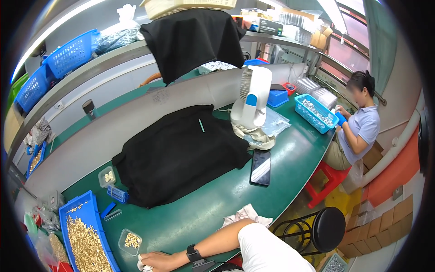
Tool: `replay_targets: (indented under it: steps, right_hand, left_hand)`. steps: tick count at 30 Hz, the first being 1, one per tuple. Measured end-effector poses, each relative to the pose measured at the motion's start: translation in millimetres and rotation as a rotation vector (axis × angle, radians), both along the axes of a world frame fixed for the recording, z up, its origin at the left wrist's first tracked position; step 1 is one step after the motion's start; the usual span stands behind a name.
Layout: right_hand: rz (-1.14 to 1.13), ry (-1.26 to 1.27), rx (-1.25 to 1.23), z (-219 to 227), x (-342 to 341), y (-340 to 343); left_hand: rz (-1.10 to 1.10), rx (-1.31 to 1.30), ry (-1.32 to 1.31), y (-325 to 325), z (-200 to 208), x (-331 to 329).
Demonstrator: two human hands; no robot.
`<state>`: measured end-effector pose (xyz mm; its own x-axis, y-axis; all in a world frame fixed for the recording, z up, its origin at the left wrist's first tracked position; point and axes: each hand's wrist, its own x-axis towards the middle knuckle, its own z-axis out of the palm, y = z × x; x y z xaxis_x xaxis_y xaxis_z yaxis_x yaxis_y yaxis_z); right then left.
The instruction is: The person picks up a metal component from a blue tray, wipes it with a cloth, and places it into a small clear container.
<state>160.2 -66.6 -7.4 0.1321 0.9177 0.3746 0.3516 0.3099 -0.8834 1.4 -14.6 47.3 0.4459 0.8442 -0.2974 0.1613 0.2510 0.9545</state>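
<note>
My right hand [156,261] is at the lower edge of the picture, just below a small clear square tub [128,245] of brass-coloured pieces. White coverings sit on its fingertips. The fingers are bent and drawn together, and whatever they hold is hidden. A black strap with a small device [197,257] is around that wrist. To the left stands a blue tray [92,216] heaped with small brass-coloured parts. My left hand is out of the picture.
Black cloth [181,154] covers much of the green table [204,199]. Around it are a phone [260,167], a white fan [253,97], a blue case [118,194] and a tub of pale pieces [107,177]. At right a person sits by a light-blue basket [312,119]; a black stool [328,229] stands nearer.
</note>
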Motion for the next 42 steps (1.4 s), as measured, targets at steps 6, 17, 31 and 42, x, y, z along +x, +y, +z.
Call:
replay_targets:
  steps: [6, 17, 31, 42]
  right_hand:
    - [0.023, -0.122, 0.047, -14.4, -10.4, 8.4]
    - [-0.092, -0.121, -0.141, 19.5, -8.6, 4.4]
    - [0.047, -0.19, -0.283, 14.2, -9.3, 6.3]
    - [-0.017, -0.126, -0.314, 32.3, -17.2, 2.4]
  left_hand:
    - [-0.094, 0.206, 0.15, 15.4, -15.3, -11.2]
    - [-0.04, 0.228, 0.048, 11.3, -46.8, -7.4]
    - [-0.001, 0.189, -0.087, 13.1, -59.2, -14.9]
    - [0.001, 0.137, -0.194, 14.2, -67.2, -13.8]
